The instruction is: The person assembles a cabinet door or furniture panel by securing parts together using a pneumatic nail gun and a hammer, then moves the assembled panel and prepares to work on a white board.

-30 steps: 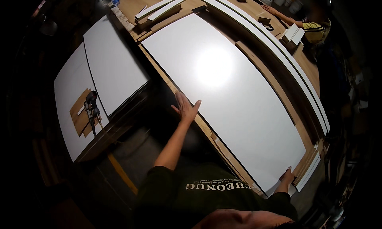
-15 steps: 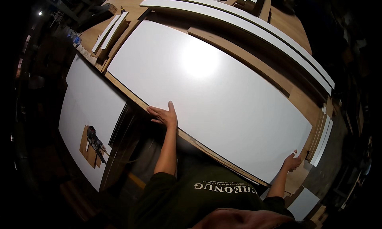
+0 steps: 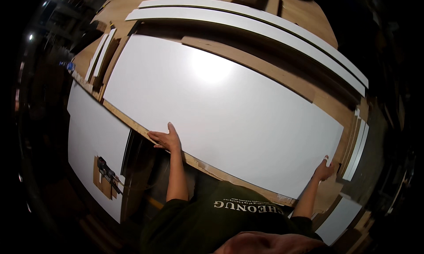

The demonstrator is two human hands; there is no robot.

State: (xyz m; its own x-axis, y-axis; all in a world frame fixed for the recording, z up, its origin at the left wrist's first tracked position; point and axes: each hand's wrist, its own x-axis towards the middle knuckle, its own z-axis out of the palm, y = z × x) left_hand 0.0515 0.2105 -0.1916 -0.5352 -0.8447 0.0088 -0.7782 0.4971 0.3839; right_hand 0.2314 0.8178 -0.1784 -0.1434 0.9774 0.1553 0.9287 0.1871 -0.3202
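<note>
A large white panel (image 3: 229, 108) lies flat on the wooden worktable, with a bright glare on its surface. Along its near edge rests my left hand (image 3: 167, 139), fingers stretched out to the left over the table's edge and thumb pointing up onto the white face. My right hand (image 3: 324, 169) grips the panel's right end near its near corner. The thumb lies on top there, and the curled fingers are partly hidden at the edge. A brown board strip (image 3: 247, 68) runs along the panel's far side.
Two long white strips (image 3: 247, 24) stand beyond the panel. Short white-edged pieces (image 3: 100, 55) sit at the left end, more pieces (image 3: 356, 148) at the right. Lower left, a power tool (image 3: 108, 172) lies on another white panel (image 3: 88, 134). A white piece (image 3: 338, 221) is at lower right.
The panel has slid a little away from me, closer to the brown strip, and more of the table's near edge shows. Both hands have stayed on it. My view has shifted slightly.
</note>
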